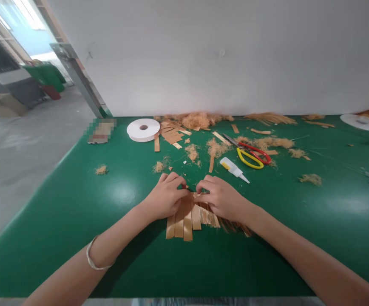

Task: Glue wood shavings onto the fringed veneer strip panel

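Note:
A row of flat tan strips (187, 223) lies fanned on the green table, its lower ends pointing toward me. Toward the right the strips turn into a finely split, fringed part (209, 216). At the upper edge of the row, my left hand (167, 195) is closed in a pinch on the strips, with a bangle on that wrist. Facing it, my right hand (221, 197) pinches the same edge, a small gap away. My fingers and palms cover parts of the row. Just beyond my right hand lies a white glue bottle (234, 169), its nozzle toward the right.
Scissors (250, 155) with red and yellow handles lie behind the bottle. A white tape roll (143, 129), loose strips (171, 135) and tangled fibre (200, 120) are spread along the back by the white wall (222, 76). A pixelated object (100, 131) sits at the far left edge.

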`<state>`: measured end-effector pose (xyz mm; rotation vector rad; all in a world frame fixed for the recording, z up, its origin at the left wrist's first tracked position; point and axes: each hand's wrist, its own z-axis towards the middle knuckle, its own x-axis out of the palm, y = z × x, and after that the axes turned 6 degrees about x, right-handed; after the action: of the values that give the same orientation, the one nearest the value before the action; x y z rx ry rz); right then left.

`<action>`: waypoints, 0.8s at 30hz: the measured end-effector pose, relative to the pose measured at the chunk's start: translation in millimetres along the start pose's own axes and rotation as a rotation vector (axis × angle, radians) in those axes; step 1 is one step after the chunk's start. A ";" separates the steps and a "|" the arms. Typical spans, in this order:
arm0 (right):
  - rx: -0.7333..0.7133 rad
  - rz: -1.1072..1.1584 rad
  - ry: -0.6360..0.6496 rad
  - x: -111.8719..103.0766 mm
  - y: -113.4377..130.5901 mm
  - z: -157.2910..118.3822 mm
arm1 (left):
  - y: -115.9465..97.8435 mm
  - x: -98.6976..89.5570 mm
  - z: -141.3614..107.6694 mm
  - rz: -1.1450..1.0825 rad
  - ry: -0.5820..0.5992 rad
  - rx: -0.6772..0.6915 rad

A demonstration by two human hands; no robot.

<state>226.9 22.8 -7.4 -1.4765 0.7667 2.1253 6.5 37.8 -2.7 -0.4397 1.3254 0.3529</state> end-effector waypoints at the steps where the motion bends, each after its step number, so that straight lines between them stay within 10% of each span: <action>1: 0.002 0.000 0.006 -1.2 2.4 -1.0 | -0.5 -0.4 0.2 -0.005 0.002 0.005; 12: 0.015 0.008 0.271 -15.2 39.9 -7.6 | -4.5 -1.2 3.2 -0.056 0.006 0.040; 24: 0.128 0.188 0.166 -16.7 30.6 -7.6 | -4.3 -1.2 2.9 -0.156 0.004 -0.021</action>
<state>218.4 -5.9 12.2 -1.5798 1.1205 2.0597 10.8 35.5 -0.4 -0.5582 1.2828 0.2361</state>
